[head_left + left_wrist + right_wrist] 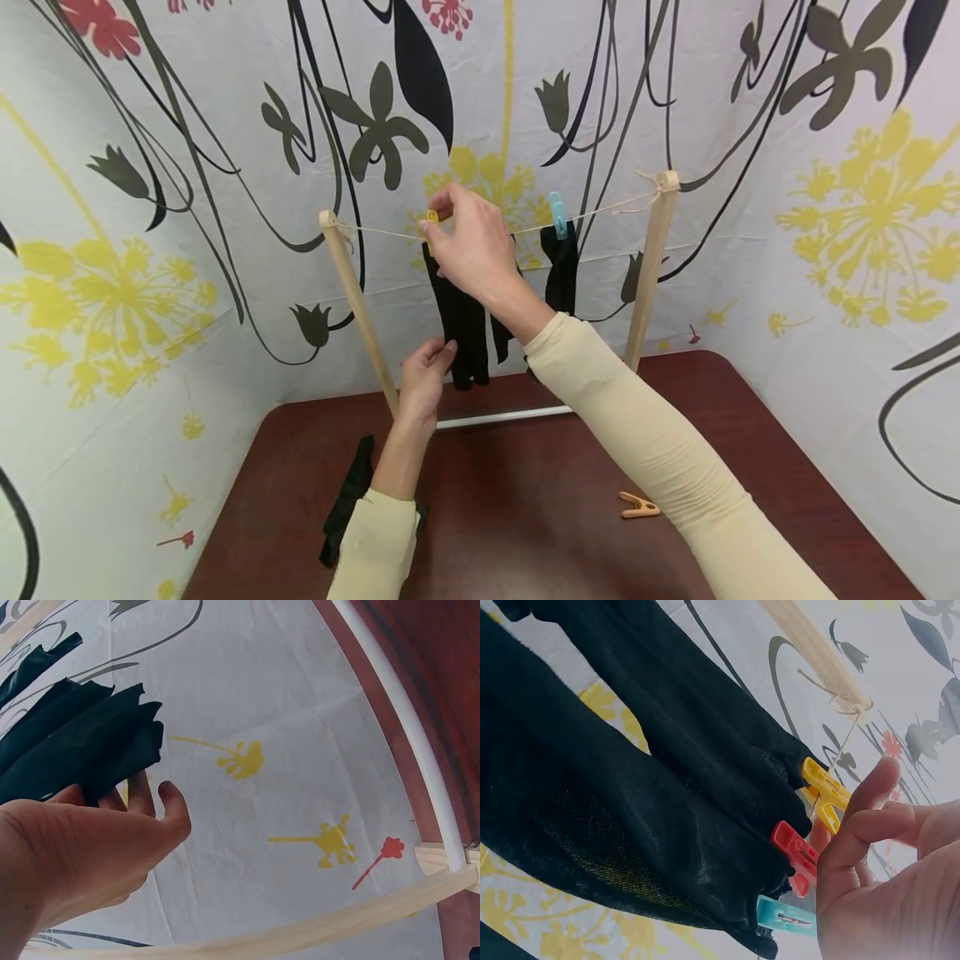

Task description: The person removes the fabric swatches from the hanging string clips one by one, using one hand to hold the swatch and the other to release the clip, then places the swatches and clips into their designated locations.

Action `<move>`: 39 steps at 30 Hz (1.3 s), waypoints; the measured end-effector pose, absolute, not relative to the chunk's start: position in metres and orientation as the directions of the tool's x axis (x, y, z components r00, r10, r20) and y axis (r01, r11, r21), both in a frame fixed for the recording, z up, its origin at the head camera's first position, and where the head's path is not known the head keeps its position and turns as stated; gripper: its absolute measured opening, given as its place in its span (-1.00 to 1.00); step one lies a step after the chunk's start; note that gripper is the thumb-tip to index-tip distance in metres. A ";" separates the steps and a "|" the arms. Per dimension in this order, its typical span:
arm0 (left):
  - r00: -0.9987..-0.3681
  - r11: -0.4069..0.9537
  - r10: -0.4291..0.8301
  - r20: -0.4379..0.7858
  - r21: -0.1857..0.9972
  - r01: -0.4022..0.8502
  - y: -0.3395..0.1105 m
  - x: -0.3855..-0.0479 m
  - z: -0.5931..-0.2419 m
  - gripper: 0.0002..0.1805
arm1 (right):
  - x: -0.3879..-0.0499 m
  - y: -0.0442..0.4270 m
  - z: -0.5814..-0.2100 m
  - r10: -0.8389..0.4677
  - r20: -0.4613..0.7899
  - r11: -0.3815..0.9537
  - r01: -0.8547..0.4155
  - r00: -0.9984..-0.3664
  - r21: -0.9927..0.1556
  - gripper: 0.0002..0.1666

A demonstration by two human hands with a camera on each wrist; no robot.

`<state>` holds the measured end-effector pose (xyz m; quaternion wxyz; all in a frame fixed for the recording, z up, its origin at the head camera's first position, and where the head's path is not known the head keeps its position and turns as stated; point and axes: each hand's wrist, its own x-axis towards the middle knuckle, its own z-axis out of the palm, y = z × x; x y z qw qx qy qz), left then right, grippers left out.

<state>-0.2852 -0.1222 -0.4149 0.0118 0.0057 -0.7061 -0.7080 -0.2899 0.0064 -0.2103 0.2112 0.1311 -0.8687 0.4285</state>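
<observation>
My right hand (472, 242) is up at the string line and pinches a yellow clothespin (826, 793) between thumb and finger. That clothespin sits at the top edge of a black sock-like cloth (461, 325), which hangs down from the line. Lower down, my left hand (426, 379) touches the side of the cloth with relaxed fingers; in the left wrist view some fingertips are hidden behind its dark lower ends (97, 742). A red clothespin (795, 855) and a light blue clothespin (558, 215) also grip black cloth along the line.
Wooden posts (652, 267) hold the string, with a white bar (502, 418) low between them. On the dark red table (525, 517) lie an orange clothespin (639, 506) at right and another black cloth (348, 500) at left. Patterned fabric walls surround the table.
</observation>
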 end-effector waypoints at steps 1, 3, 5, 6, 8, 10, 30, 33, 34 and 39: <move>-0.999 -0.009 -0.031 0.008 1.000 0.008 -0.124 -0.285 -0.416 -0.47 | -0.290 0.006 -0.210 -0.053 0.471 0.592 -0.408 -0.880 -0.695 -0.66; -0.999 -0.024 -0.043 0.004 1.000 0.005 -0.125 -0.284 -0.416 -0.47 | -0.291 0.006 -0.209 -0.063 0.461 0.574 -0.410 -0.885 -0.708 -0.65; -0.999 -0.037 -0.054 0.001 0.999 0.003 -0.125 -0.283 -0.416 -0.45 | -0.291 0.006 -0.207 -0.069 0.454 0.556 -0.411 -0.889 -0.722 -0.65; -0.998 -0.043 -0.060 -0.003 0.999 0.000 -0.125 -0.283 -0.417 -0.44 | -0.292 0.007 -0.207 -0.067 0.453 0.552 -0.411 -0.889 -0.726 -0.66; -0.998 -0.051 -0.070 -0.007 0.999 -0.003 -0.125 -0.283 -0.418 -0.42 | -0.292 0.008 -0.207 -0.068 0.457 0.541 -0.418 -0.887 -0.730 -0.68; -0.997 -0.055 -0.075 -0.007 0.999 -0.003 -0.123 -0.283 -0.419 -0.42 | -0.292 0.010 -0.207 -0.066 0.463 0.536 -0.423 -0.884 -0.731 -0.69; -0.998 -0.061 -0.054 -0.019 0.998 -0.016 -0.125 -0.274 -0.425 -0.41 | -0.292 0.017 -0.210 -0.087 0.591 0.473 -0.555 -0.802 -0.684 -0.90; -0.998 -0.069 -0.058 -0.021 0.997 -0.017 -0.125 -0.273 -0.427 -0.43 | -0.293 0.018 -0.210 -0.082 0.600 0.475 -0.561 -0.796 -0.678 -0.90; -0.998 -0.070 -0.057 -0.022 0.997 -0.018 -0.125 -0.273 -0.428 -0.43 | -0.293 0.019 -0.210 -0.077 0.604 0.477 -0.561 -0.793 -0.676 -0.89; -0.997 -0.074 -0.068 -0.032 0.997 -0.027 -0.126 -0.270 -0.427 -0.42 | -0.292 0.019 -0.209 -0.053 0.616 0.468 -0.564 -0.786 -0.680 -0.87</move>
